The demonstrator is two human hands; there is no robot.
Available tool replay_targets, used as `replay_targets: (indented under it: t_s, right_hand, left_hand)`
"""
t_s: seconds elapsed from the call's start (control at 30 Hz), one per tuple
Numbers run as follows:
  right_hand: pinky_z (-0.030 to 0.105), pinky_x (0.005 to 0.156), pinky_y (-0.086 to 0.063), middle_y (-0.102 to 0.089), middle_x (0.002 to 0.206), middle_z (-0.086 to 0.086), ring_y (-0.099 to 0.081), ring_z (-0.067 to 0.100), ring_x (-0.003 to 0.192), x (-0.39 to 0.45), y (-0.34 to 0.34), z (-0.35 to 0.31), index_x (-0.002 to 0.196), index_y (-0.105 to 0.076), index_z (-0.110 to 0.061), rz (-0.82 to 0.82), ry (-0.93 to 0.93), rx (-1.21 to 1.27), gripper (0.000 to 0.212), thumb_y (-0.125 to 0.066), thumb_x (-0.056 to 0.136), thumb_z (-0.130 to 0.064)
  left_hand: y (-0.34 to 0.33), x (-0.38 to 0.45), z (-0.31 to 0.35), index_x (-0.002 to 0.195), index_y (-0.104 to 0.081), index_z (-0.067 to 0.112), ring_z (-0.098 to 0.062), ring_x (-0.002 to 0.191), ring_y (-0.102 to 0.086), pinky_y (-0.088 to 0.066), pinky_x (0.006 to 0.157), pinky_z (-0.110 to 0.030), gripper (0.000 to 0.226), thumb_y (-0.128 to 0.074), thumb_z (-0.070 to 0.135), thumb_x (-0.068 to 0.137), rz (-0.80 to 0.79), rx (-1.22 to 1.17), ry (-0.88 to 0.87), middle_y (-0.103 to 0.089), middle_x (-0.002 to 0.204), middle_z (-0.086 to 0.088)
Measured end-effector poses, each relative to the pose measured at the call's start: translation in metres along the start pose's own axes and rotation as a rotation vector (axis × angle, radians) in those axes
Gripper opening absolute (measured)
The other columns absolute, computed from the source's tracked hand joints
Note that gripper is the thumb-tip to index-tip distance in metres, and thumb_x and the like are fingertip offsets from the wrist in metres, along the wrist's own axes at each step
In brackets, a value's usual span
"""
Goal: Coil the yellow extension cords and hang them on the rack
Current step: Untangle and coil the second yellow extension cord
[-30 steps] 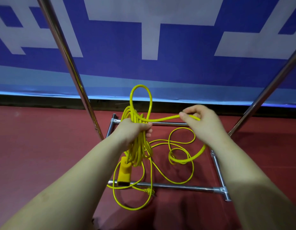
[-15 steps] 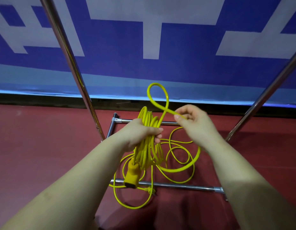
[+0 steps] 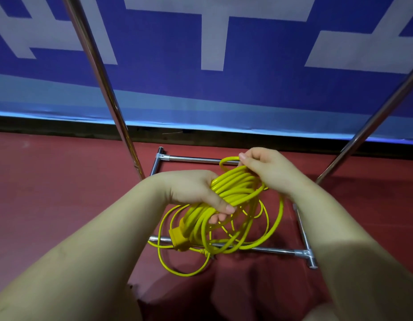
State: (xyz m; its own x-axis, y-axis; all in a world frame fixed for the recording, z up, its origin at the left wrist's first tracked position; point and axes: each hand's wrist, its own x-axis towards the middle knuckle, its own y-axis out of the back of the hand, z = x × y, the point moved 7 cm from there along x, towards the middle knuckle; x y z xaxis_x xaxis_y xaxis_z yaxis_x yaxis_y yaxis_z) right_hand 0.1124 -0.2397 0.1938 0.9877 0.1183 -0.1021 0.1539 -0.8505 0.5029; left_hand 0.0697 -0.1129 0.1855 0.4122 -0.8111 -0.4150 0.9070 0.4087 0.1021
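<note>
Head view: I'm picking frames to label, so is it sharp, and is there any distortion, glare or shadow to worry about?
Head view: wide-angle bending splays the rack poles outward; bright glare streaks run along the base bar; the coiled yellow cord and both hands, left and right, are fairly sharp; a dark shadow covers the red floor at bottom centre.

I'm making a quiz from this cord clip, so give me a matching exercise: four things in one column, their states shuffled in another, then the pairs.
1. left hand
2. right hand
3. socket block
4. rack base bar

A. lies on the red floor
B. pinches the top loop
C. dangles below the bundle
D. grips the coiled bundle

Pairs: 1-D, 2-B, 3-C, 4-A
</note>
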Motion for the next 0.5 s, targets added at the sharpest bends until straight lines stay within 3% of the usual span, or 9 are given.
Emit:
replay_targets:
  t_s: [0.13, 0.27, 0.33, 0.4, 0.5]
  right_hand:
    - [0.031, 0.066, -0.035, -0.049, 0.065, 0.000, -0.044, 0.013, 0.064, -0.005, -0.003, -0.004, 0.071, -0.059, -0.012, -0.107, 0.043, -0.033, 0.037, -0.050, 0.093, -0.040]
    - [0.031, 0.080, -0.048, -0.071, 0.081, 0.000, -0.063, 0.012, 0.078, -0.014, -0.011, -0.011, 0.077, -0.068, -0.018, -0.212, -0.003, 0.170, 0.031, -0.048, 0.094, -0.035]
    - [0.024, 0.075, -0.051, -0.073, 0.083, -0.001, -0.066, 0.009, 0.076, -0.021, -0.016, -0.016, 0.085, -0.070, -0.016, -0.299, -0.032, 0.234, 0.033, -0.054, 0.082, -0.044]
    - [0.022, 0.068, -0.051, -0.071, 0.080, -0.003, -0.063, 0.008, 0.071, -0.028, -0.020, -0.023, 0.087, -0.069, -0.016, -0.377, -0.023, 0.234, 0.037, -0.070, 0.067, -0.047]
    - [0.020, 0.065, -0.051, -0.070, 0.079, -0.003, -0.062, 0.009, 0.069, -0.033, -0.024, -0.026, 0.088, -0.069, -0.015, -0.455, -0.019, 0.247, 0.032, -0.081, 0.060, -0.026]
  left_hand:
    - [0.004, -0.004, 0.002, 0.065, -0.071, 0.021, -0.008, 0.051, -0.059, -0.051, 0.056, -0.021, 0.022, -0.062, 0.007, 0.080, -0.035, -0.062, -0.050, -0.065, 0.061, 0.004]
    - [0.009, -0.007, 0.003, 0.064, -0.072, 0.021, -0.008, 0.050, -0.058, -0.049, 0.055, -0.020, 0.012, -0.068, 0.017, 0.074, -0.048, -0.106, -0.095, -0.065, 0.062, 0.005]
    - [0.014, -0.009, 0.004, 0.065, -0.072, 0.020, -0.008, 0.050, -0.058, -0.050, 0.055, -0.022, 0.007, -0.076, 0.024, 0.069, -0.045, -0.139, -0.128, -0.066, 0.061, 0.004]
    - [0.020, -0.010, 0.004, 0.067, -0.072, 0.019, -0.008, 0.050, -0.058, -0.051, 0.053, -0.023, 0.019, -0.081, 0.035, 0.064, -0.047, -0.177, -0.153, -0.066, 0.062, 0.004]
    - [0.026, -0.011, 0.001, 0.068, -0.072, 0.018, -0.008, 0.051, -0.059, -0.050, 0.053, -0.022, 0.029, -0.084, 0.042, 0.060, -0.055, -0.196, -0.151, -0.067, 0.063, 0.003]
